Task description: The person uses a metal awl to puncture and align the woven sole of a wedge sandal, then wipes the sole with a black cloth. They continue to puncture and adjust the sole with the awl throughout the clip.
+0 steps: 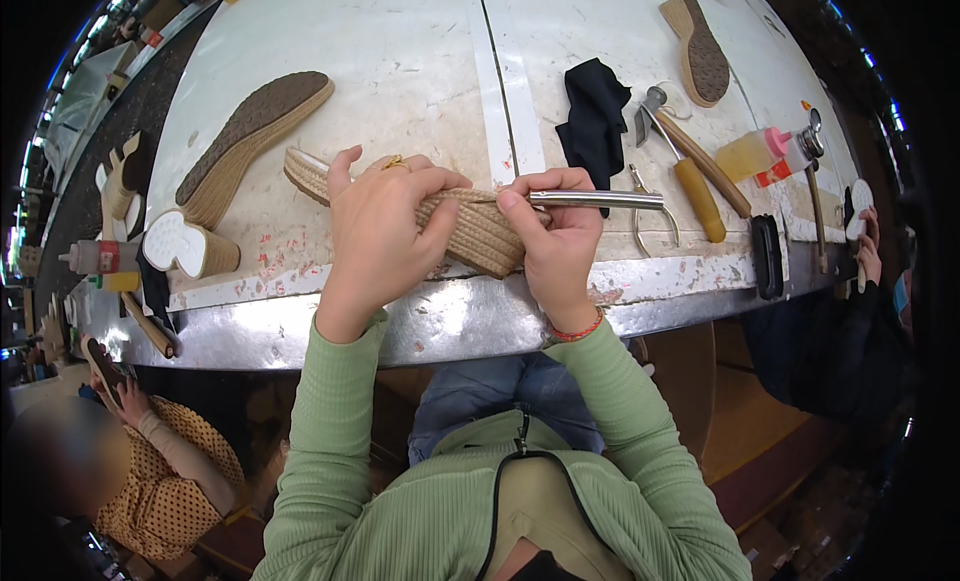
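Note:
A rope-wrapped wedge shoe sole point(482, 243) lies on its side at the table's near edge, between my hands. My left hand point(385, 226) is closed over its middle, fingers across the top and thumb against the braided side. In my right hand point(555, 236) is a slim metal-handled tool point(600, 198), pinched between thumb and fingers. Its handle points right and its thin tip touches the rope near the heel end. The tip's exact shape is too small to tell. My right fingers also rest against the sole's thick end.
Other wedge soles point(255, 131) lie left and far right point(695, 51). To my right are a black cloth point(595, 116), a hammer point(700, 156), a yellow-handled tool point(700, 201), pincers point(640, 221), glue bottles point(755, 153) and a black case point(768, 256). Co-workers sit on both sides.

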